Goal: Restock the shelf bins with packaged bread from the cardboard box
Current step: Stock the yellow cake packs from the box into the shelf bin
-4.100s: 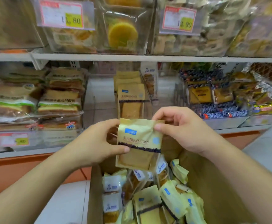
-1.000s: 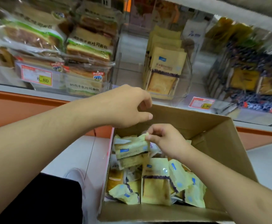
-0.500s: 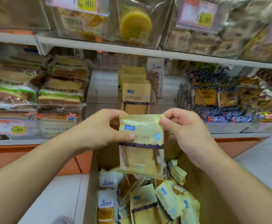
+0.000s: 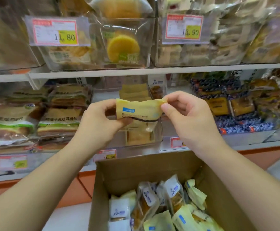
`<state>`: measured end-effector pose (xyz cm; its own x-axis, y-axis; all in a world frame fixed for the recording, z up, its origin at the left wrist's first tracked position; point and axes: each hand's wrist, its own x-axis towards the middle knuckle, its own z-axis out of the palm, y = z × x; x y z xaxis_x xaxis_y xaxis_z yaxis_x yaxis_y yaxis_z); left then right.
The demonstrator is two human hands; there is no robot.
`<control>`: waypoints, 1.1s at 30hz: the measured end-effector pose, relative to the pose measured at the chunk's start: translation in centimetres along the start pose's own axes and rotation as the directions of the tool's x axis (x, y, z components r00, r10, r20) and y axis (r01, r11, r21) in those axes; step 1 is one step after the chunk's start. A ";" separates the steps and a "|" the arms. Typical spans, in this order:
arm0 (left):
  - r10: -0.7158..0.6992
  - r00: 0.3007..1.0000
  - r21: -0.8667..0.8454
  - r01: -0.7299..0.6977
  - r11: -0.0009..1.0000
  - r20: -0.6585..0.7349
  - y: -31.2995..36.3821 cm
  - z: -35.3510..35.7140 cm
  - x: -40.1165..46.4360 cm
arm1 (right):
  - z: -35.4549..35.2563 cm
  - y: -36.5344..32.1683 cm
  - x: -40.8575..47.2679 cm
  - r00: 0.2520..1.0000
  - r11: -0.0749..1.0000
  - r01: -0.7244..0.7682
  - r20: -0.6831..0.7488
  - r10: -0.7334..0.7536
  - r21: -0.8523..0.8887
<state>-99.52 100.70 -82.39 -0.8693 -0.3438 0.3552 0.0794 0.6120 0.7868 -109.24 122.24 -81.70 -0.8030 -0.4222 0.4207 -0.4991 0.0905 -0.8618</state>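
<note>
Setting: shop shelving with clear bins of packaged baked goods on two levels; white shelf board [image 4: 152, 71] runs above the hands.

Yellow bread packet [image 4: 140, 112] held up between both hands, over the front of a clear shelf bin [image 4: 158, 137]. Left hand [image 4: 99, 124] grips the packet's left side, thumb on its front and fingers curled behind. Right hand [image 4: 190, 117] pinches the packet's top right corner between thumb and forefinger. The packet's top edge is stretched between the two hands; the lower part hangs down and is partly transparent.

Behind the packet, the bin holds a row of like yellow packets [image 4: 134, 93] standing on edge.

Below the hands: open cardboard box [image 4: 119, 172], with loose yellow and white-labelled packets [image 4: 169, 205] lying in a heap.

Left of the left hand: green-banded sandwich loaves [image 4: 57, 120]. Right of the right hand: blue-patterned packs [image 4: 219, 104]. Above the hands: price tags reading 11.80 [image 4: 56, 32] and 13.90 [image 4: 184, 27].
</note>
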 end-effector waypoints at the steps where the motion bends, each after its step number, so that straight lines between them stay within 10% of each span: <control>1: -0.005 1.000 0.016 0.006 1.000 -0.012 -0.4 0.5 0.5 | 0.1 0.5 0.3 1.000 0.999 -0.005 -0.002 0.004 -0.034; 9: -0.205 0.978 0.145 0.200 0.969 0.021 -5.0 4.9 2.3 | 1.1 4.8 2.2 0.996 0.914 -0.085 -0.004 0.091 -0.397; 33: -0.334 0.938 0.363 0.279 0.889 0.097 -3.8 3.4 0.2 | -1.0 4.0 -1.0 0.974 0.881 -0.078 0.152 0.167 -0.467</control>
<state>-101.68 100.69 -87.01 -0.8889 -0.4577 0.0211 -0.3492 0.7066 0.6155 -110.71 123.95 -85.28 -0.8159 -0.5336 0.2226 -0.5291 0.5337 -0.6597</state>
